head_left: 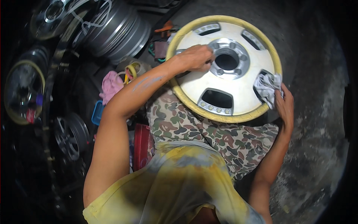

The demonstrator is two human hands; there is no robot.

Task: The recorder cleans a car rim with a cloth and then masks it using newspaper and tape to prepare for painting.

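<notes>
A car wheel rim (190,89) with a white face lies in front of me, over my camouflage-clad legs. Yellow masking tape (238,118) wraps its outer edge, and its bare silver hub (241,68) surrounds a dark centre hole. My left hand (197,58) is closed at the hub's left side, knuckles up; whatever its fingers may pinch is hidden. At the wheel's right edge, my right hand (285,104) grips a crumpled grey-and-white rag (267,85). That rag lies partly over one of the window openings and touches the tape.
Large silver wheels (119,31) are stacked at the far left, with a smaller grey wheel (71,136) nearer. Left of my arm are a pink cloth (111,86), tape rolls (130,72), a blue container (97,112) and a red box (141,143). Stained concrete floor (313,156) stretches along the right.
</notes>
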